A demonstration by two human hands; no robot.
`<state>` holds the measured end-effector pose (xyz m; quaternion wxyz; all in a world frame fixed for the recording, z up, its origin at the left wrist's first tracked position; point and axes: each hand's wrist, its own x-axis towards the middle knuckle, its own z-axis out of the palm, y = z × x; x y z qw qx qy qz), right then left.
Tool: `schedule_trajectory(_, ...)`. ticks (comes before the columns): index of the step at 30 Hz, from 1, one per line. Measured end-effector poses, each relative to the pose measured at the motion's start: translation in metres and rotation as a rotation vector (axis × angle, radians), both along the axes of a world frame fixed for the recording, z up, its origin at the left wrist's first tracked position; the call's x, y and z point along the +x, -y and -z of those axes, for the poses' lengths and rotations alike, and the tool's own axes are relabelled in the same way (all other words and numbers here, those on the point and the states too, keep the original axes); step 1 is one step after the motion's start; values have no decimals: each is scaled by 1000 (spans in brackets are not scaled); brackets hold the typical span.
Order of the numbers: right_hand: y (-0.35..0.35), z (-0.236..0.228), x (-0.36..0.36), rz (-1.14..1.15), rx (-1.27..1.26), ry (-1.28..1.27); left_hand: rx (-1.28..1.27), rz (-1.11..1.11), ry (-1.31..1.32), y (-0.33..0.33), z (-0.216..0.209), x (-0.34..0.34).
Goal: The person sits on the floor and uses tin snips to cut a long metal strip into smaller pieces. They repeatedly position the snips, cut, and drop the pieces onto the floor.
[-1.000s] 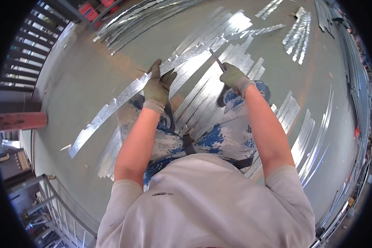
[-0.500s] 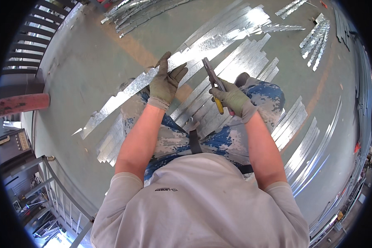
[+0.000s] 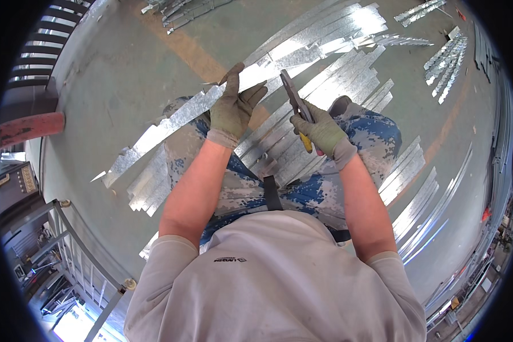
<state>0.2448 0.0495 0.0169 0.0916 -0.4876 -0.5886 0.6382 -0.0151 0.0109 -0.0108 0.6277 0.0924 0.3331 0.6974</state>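
Note:
My left hand, in a dirty green work glove, holds a long shiny sheet-metal strip between thumb and fingers. The strip slants over my left knee, its jagged end at the lower left and its far part above other strips. My right hand, gloved as well, is closed around tin snips with a yellow and a red handle. Their dark jaws point up and away, apart from the held strip. Beneath and between my knees lie overlapping metal strips; my palms hide some of them.
More strips lie to the right, and cut pieces at the far right. A bundle of metal scraps is at the far left. A red cylindrical bar and a metal rail frame stand at the left. Long profiles line the right edge.
The view has shifted slightly, moving the floor things in the picture. My left hand keeps the strip, and my right hand keeps the snips; both have hardly moved.

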Motion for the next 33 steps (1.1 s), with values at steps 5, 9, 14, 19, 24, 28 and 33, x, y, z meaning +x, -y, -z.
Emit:
schedule_trajectory(5,1,7,2,37,-50,3,-9,-2,-4,-1,1,0)
schedule_trajectory(9,0,11,0,20,2,-8,-21,5,-33,-1,0,0)
schedule_trajectory(14,5,-27,-8,55,-190,-51,-57,-13,-34,1,-3,1)
schedule_trajectory(19,14,-29,-9,118,-265,-207,-15,-17,13,0,1,1)
schedule_trajectory(24,24,-14,-29,201,-196,-55,-75,-57,-4,-1,-2,5)
schedule_trajectory(28,25,10,-30,118,44,199,-87,-75,-12,-2,-3,6)
schedule_trajectory(33,27,39,-28,11,539,462,-85,-66,-1,-4,-7,9)
